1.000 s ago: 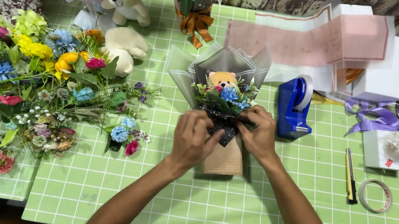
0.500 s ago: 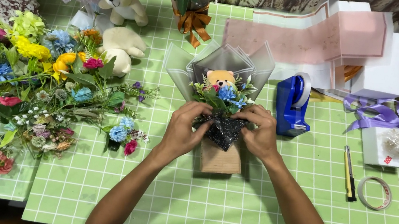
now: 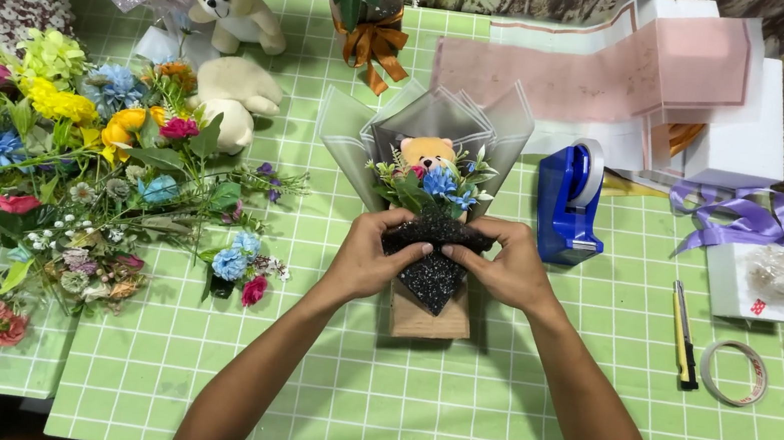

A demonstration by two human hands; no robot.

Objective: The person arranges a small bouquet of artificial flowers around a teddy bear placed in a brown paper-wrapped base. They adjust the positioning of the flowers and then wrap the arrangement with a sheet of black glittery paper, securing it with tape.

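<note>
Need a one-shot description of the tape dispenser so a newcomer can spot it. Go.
Start at the green checked tablecloth and find the small bouquet held by both hands at its centre. Just right of the bouquet, beyond the right hand, stands the tape dispenser. It is the only solid blue plastic block on the table, with a white roll on top; the loose tape ring lies flat farther right.

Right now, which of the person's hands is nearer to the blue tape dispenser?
The right hand. It sits just beside the blue tape dispenser, below and left of it. The left hand is across the small bouquet, farther off.
</note>
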